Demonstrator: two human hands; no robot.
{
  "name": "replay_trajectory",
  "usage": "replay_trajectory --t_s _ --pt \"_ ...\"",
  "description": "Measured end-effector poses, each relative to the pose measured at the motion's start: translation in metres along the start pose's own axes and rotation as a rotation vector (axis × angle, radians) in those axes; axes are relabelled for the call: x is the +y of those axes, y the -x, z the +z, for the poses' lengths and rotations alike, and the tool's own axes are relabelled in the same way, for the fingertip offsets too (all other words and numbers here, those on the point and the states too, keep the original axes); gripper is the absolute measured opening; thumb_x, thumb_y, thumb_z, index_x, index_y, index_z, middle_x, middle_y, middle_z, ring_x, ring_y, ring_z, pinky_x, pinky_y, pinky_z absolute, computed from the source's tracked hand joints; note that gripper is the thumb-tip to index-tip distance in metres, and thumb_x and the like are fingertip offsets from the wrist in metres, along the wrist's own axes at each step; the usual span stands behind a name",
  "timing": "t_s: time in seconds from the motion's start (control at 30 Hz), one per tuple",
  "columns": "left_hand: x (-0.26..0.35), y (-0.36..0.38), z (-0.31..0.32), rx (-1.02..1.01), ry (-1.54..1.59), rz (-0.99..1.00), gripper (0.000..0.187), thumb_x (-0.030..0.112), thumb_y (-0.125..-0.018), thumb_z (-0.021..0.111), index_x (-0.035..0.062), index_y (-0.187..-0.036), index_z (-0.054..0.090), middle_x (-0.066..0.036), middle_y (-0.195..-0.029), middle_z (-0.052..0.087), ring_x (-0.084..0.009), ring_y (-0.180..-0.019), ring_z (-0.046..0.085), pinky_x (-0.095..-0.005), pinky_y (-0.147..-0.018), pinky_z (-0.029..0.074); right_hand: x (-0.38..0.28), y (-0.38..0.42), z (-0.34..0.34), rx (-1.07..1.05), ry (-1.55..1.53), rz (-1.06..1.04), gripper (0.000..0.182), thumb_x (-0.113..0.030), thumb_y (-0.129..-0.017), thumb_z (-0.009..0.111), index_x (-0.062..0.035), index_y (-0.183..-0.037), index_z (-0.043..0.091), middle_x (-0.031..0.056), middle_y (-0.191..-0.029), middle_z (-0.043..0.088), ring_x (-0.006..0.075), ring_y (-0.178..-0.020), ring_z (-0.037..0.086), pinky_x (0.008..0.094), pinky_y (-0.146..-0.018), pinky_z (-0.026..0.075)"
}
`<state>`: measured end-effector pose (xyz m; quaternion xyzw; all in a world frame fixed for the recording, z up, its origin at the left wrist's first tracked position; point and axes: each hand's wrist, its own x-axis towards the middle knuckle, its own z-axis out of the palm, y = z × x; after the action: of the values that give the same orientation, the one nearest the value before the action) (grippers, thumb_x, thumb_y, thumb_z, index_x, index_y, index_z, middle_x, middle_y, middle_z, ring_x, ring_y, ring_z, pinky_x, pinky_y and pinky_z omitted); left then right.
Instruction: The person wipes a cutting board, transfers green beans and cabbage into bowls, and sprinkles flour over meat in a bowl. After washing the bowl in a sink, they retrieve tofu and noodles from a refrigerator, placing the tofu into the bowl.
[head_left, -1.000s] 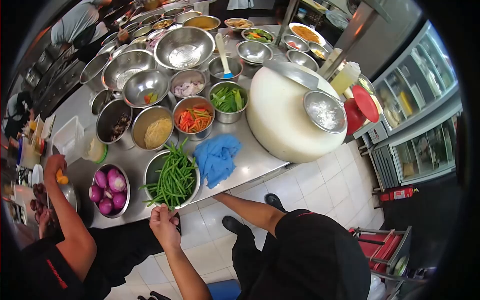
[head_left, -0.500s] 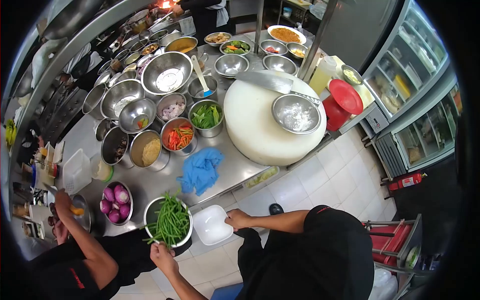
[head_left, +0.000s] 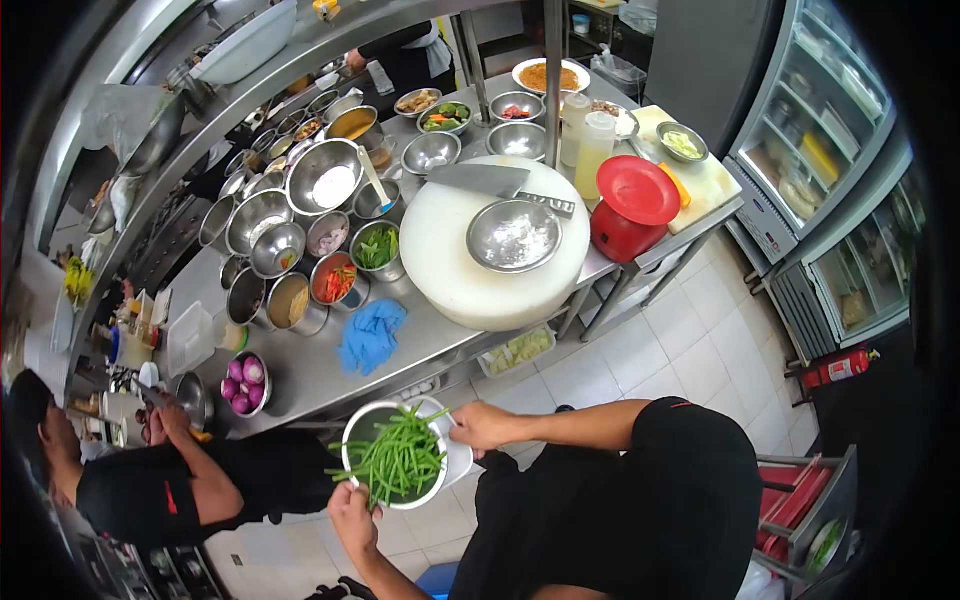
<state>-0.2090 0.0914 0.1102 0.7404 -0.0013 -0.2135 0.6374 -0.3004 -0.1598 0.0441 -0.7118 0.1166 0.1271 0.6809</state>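
Note:
My left hand (head_left: 355, 515) is closed on the near rim of a round white-rimmed container (head_left: 348, 440), held off the counter's front edge. Cut green beans (head_left: 402, 458) are heaped in it, some sticking out over the rim. My right hand (head_left: 480, 428) grips a white bowl (head_left: 460, 456) by its edge. The container overlaps this bowl and hides much of it. Beyond my hands, on the counter, lie a crumpled blue cloth (head_left: 372, 336) and a thick round white chopping block (head_left: 430, 275). A cleaver (head_left: 480, 180) and a metal bowl of white powder (head_left: 515, 237) rest on the block.
At the left, a co-worker (head_left: 150, 480) in black stands at the counter. Metal pots of cut vegetables (head_left: 335, 282) and a bowl of red onions (head_left: 243, 385) line the counter. A red lidded container (head_left: 630, 210) stands right of the block, near glass-door fridges (head_left: 835, 170).
The container of green beans has moved right, over the white bowl in my right hand. My view has turned, bringing more of the co-worker into sight.

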Motion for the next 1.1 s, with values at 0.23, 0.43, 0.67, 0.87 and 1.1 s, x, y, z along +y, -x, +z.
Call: replay_trajectory --t_s 0.23,0.43,0.67,0.87,1.1 --pt "0.031 0.027 0.099 -0.188 -0.067 0.08 0.012 0.005 -0.081 0.052 0.0012 -0.071 0.052 -0.002 -0.058 0.051 -0.0077 -0.043 0.045 -0.0209 -0.038 0.035 -0.021 0.092 -0.086 0.151 0.024 -0.038 0.02 -0.01 -0.083 0.045 0.0043 -0.077 0.058 0.0123 -0.06 0.061 0.0159 -0.049 0.062 0.0286 -0.047 0.052" --pt "0.059 0.027 0.182 -0.395 -0.208 0.185 0.014 0.007 -0.08 0.053 0.0021 -0.068 0.05 0.0 -0.055 0.047 -0.0065 -0.04 0.041 -0.0203 -0.038 0.032 -0.018 0.156 -0.143 0.303 -0.024 -0.155 0.022 -0.005 -0.085 0.04 0.0064 -0.082 0.059 0.0124 -0.062 0.062 0.016 -0.051 0.063 0.0285 -0.048 0.053" --pt "0.097 0.009 0.272 -0.712 -0.182 0.17 0.015 0.008 -0.082 0.054 0.0017 -0.069 0.05 0.0 -0.057 0.048 -0.006 -0.041 0.043 -0.0204 -0.039 0.033 -0.019 0.217 -0.195 0.522 -0.143 -0.058 0.029 -0.015 -0.09 0.043 0.0055 -0.08 0.062 0.0104 -0.062 0.061 0.0139 -0.049 0.06 0.0255 -0.045 0.052" --pt "0.138 -0.015 0.362 -0.955 -0.283 0.29 0.016 0.011 -0.08 0.053 0.0017 -0.068 0.05 -0.002 -0.055 0.05 -0.0076 -0.042 0.047 -0.0215 -0.039 0.033 -0.044 0.262 -0.243 0.71 -0.134 -0.019 0.03 -0.018 -0.092 0.04 0.0055 -0.09 0.059 0.011 -0.066 0.062 0.0145 -0.049 0.06 0.0253 -0.047 0.053" --pt "0.175 -0.034 0.474 -1.141 -0.157 0.296 0.018 0.009 -0.08 0.051 -0.0037 -0.069 0.057 -0.006 -0.06 0.057 -0.0105 -0.044 0.051 -0.0225 -0.041 0.042 -0.044 0.299 -0.319 0.857 -0.176 0.036 0.024 -0.012 -0.083 0.047 0.0066 -0.089 0.061 0.011 -0.072 0.063 0.0146 -0.054 0.061 0.0251 -0.048 0.053"
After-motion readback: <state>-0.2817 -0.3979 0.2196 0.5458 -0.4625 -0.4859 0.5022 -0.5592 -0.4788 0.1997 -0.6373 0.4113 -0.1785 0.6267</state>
